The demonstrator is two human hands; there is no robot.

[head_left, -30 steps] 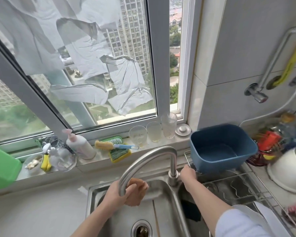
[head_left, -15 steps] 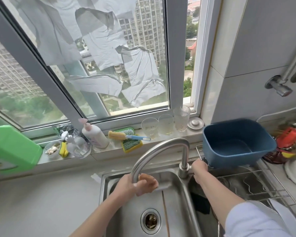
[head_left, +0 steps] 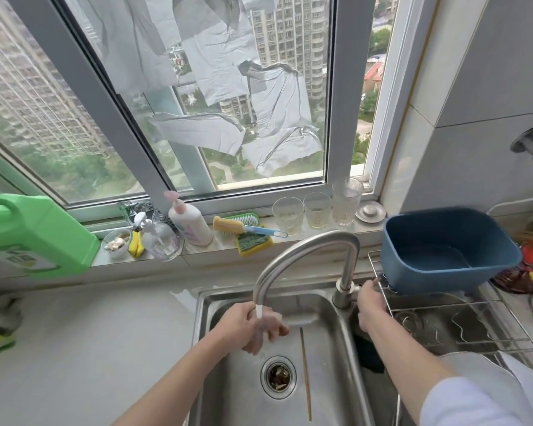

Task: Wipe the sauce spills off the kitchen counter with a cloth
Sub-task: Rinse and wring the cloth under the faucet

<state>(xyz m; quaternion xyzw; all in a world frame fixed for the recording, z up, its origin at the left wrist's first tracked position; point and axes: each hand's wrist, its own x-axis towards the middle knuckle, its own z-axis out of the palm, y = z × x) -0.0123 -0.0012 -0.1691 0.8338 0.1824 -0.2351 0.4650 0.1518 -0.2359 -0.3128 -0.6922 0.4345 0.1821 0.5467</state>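
My left hand (head_left: 253,330) is under the spout of the steel faucet (head_left: 308,250), over the sink (head_left: 228,395). Water runs over its loosely bent fingers, and I see nothing in it. Behind the faucet base, my right hand (head_left: 370,305) grips the faucet handle. A dark cloth (head_left: 370,355) lies low in the right basin, partly hidden by my right forearm. The pale grey counter (head_left: 90,348) stretches left of the sink, wet near the sink's back corner. No sauce spill shows on it from here.
A green jug (head_left: 34,235) stands at the far left. The sill holds a soap bottle (head_left: 189,221), a brush and sponge (head_left: 253,238) and three glasses (head_left: 317,210). A blue basin (head_left: 443,253) sits on the wire rack (head_left: 462,330). A chopstick (head_left: 305,373) lies in the sink.
Water now flows from the spout over my left hand, whose fingers have turned downward. My right hand stays at the faucet handle. The view has shifted left and down.
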